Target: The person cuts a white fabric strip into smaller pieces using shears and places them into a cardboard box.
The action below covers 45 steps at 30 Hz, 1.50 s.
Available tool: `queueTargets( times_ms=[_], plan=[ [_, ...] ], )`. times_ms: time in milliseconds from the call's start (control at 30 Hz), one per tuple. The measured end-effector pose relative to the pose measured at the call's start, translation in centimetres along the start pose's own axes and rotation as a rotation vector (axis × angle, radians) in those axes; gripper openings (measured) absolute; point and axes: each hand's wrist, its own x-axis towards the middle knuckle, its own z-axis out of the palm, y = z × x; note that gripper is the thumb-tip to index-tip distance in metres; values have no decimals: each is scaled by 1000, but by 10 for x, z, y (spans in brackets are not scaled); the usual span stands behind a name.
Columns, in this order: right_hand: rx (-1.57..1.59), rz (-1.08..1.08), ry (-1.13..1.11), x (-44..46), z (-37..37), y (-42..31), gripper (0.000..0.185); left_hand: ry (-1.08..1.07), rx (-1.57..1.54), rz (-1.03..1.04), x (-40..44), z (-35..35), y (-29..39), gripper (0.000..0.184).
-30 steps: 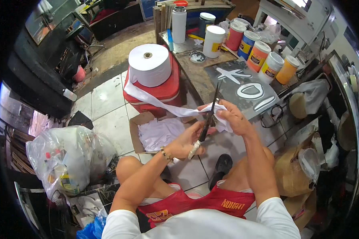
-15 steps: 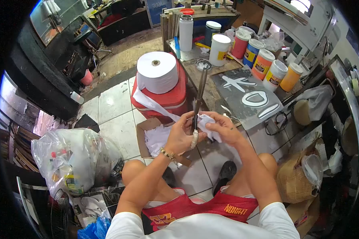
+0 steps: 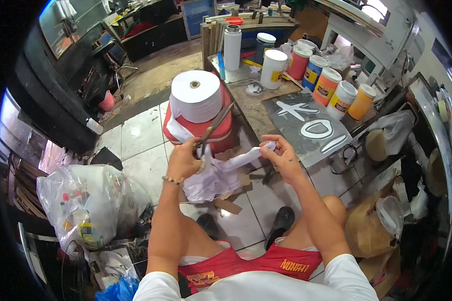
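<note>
My left hand is closed around the handles of dark scissors, whose blades point up and right, in front of the white roll. My right hand pinches the end of a white fabric strip. The strip runs left toward my left hand, above a pile of white fabric pieces in a cardboard box. The roll stands on a red cooler, and its loose tail hangs down toward my left hand. Whether tail and strip are joined is hidden.
Paint jars and a white bottle stand on the low table beside a dark painted board. A clear plastic bag lies at left; a brown paper bag sits at right.
My hands were close together over bunched white fabric and have moved apart. My left hand has gone left with the scissors, now tilted right; the strip stretches out from my right hand.
</note>
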Motion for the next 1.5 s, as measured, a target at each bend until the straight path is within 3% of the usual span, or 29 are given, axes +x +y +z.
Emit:
queueTargets(
  times_ms=[67,167,300,367,400,467,500,533,600,633,667,700,733,833,900,1000,1067,1133,1400,1433,1500],
  plan=[
    [-116,-65,64,-4,-6,-12,39,-136,289,-112,2,-11,-14,46],
    [-122,-68,71,-4,-15,-19,40,-160,479,-144,0,-6,-45,42],
    [-306,-115,57,-6,-23,-24,35,-143,411,-136,4,-1,-47,41],
    [-391,-128,30,-8,-23,-25,35,25,91,-48,3,3,-31,46],
    [-396,-131,54,-9,-21,-25,35,11,83,-29,3,7,-21,46],
    [-421,-59,26,-11,-16,-25,44,-127,-250,-196,0,19,6,60],
    [-429,-63,57,-11,-13,-25,44,-163,-573,-166,-6,29,22,62],
    [-373,-12,33,-12,-9,-23,54,-187,-582,-146,-12,44,32,62],
    [-360,48,7,-16,-1,-24,72,-94,-576,131,-22,71,48,61],
    [-298,70,-14,-14,1,-18,76,-152,-470,198,-28,79,56,59],
    [-300,-103,1,-1,-3,18,69,-206,-367,269,-33,83,66,58],
    [-271,-42,-2,-9,5,0,54,-274,-163,282,-42,83,81,63],
    [-414,-158,64,-6,5,7,54,-285,-198,280,-46,94,81,67],
    [-483,-185,98,-11,0,16,58,-309,-169,329,-50,93,88,68],
    [-538,-166,47,-9,-4,17,55,-443,-169,221,-45,85,91,70],
    [-625,-34,-6,-6,-9,12,57,-496,-437,164,-43,87,81,68],
    [-536,-83,24,-9,-7,9,55,-519,-434,165,-41,84,75,62],
    [-488,41,-29,-15,-3,-10,53,-484,-357,219,-41,81,75,57],
    [-547,-63,-99,-11,-7,0,65,-415,-259,184,-50,79,89,60],
    [-559,-95,-103,-10,-8,1,62,-418,-299,179,-49,82,85,71],
    [-543,-126,-106,-11,-10,0,60,-398,-271,243,-46,88,76,76]
  ],
)
